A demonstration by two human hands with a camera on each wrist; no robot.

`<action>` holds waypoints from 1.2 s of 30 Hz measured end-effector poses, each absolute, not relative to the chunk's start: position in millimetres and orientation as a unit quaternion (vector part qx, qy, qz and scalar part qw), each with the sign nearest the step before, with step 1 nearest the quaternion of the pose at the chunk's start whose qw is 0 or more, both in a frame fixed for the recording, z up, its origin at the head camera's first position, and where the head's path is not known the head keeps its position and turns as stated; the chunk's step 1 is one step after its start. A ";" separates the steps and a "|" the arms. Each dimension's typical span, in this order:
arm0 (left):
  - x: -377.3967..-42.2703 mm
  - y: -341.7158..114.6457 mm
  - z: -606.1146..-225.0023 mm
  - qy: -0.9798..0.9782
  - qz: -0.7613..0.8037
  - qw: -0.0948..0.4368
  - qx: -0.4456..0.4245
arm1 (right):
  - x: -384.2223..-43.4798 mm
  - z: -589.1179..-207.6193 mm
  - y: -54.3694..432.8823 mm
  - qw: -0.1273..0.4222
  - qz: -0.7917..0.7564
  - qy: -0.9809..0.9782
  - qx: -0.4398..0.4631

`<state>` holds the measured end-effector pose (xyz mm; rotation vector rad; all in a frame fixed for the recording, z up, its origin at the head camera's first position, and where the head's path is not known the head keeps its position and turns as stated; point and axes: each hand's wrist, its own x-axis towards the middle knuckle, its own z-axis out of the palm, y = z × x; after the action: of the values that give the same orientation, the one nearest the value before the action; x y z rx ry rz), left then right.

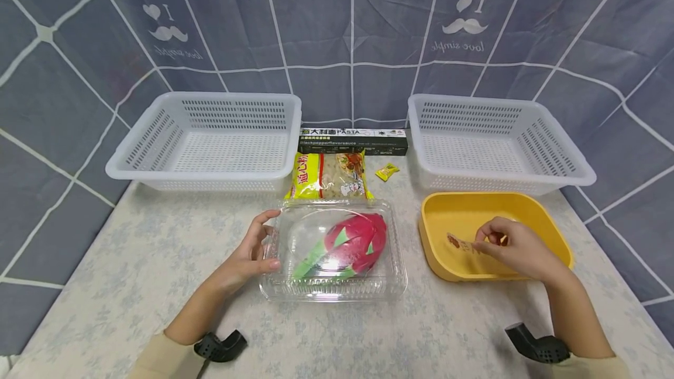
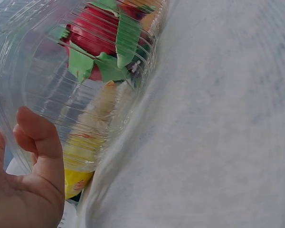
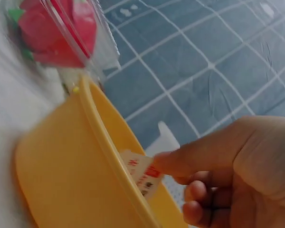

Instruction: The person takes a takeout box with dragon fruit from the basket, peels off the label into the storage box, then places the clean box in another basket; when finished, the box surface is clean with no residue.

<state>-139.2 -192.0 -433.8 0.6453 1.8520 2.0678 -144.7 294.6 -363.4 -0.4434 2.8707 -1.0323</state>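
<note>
A clear plastic clamshell box (image 1: 310,230) lies closed on the table with a red and green dragon fruit (image 1: 363,241) inside it. My left hand (image 1: 247,256) holds the box by its left side, thumb towards the front and fingers further back. In the left wrist view the thumb (image 2: 38,130) overlaps the ribbed clear wall. My right hand (image 1: 513,247) is over the yellow basin (image 1: 433,259), pinching a small printed packet (image 1: 458,242) by one end. Red and black characters show on the packet (image 3: 141,172) in the right wrist view, beside the basin's rim.
White slotted baskets stand at the back left (image 1: 210,183) and back right (image 1: 505,179). Between them are a black pasta box (image 1: 353,144), a yellow bag of pasta (image 1: 337,174) and a small yellow wrapped candy (image 1: 387,171). A grey checked curtain (image 1: 316,28) hangs behind.
</note>
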 end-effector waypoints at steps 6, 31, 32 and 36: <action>-139.4 -191.7 -433.8 0.645 0.715 0.143 0.226 | -162.2 -371.0 308.4 0.086 -0.340 0.928 -0.123; -138.6 -192.2 -431.1 0.647 0.714 0.147 0.223 | -181.9 -388.6 320.4 0.118 -0.281 0.951 0.040; -138.6 -192.3 -431.1 0.647 0.714 0.149 0.223 | -181.8 -388.9 320.1 0.118 -0.281 0.952 0.042; -139.1 -192.6 -431.2 0.649 0.713 0.151 0.220 | -181.2 -389.2 319.4 0.117 -0.279 0.952 0.050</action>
<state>-139.1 -192.6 -431.2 0.6312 1.8641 2.0463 -181.2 319.4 -389.2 0.1450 2.7866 -0.8163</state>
